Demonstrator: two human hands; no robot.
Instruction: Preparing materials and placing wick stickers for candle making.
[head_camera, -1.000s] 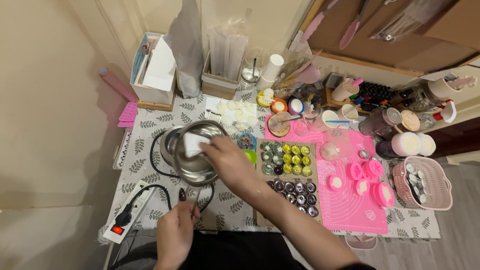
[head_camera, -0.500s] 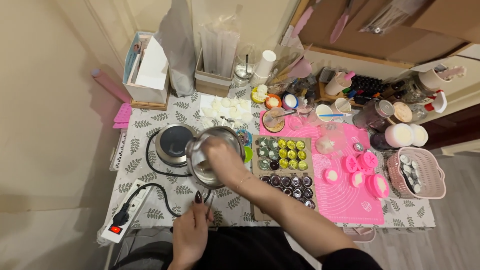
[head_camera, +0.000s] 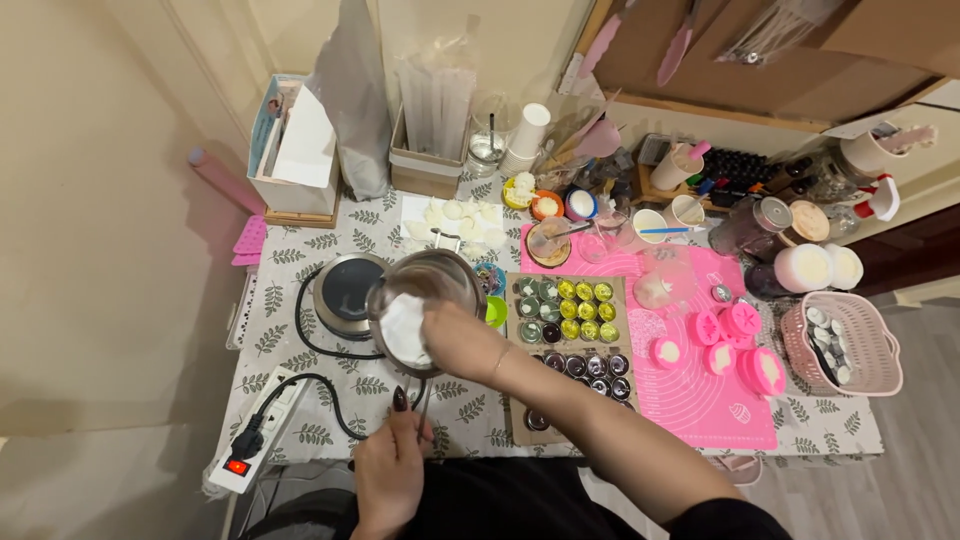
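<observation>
The scene is viewed from one head-worn camera — aimed steeply down, fairly high above the leaf-patterned table.

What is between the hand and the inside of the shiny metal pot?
Only a white paper wipe: the right hand presses it against the inside of the round steel pot. The left hand grips the pot's thin metal handle. Nothing else visible stands between them.

Home craft table, pink moulds, pegboard
</observation>
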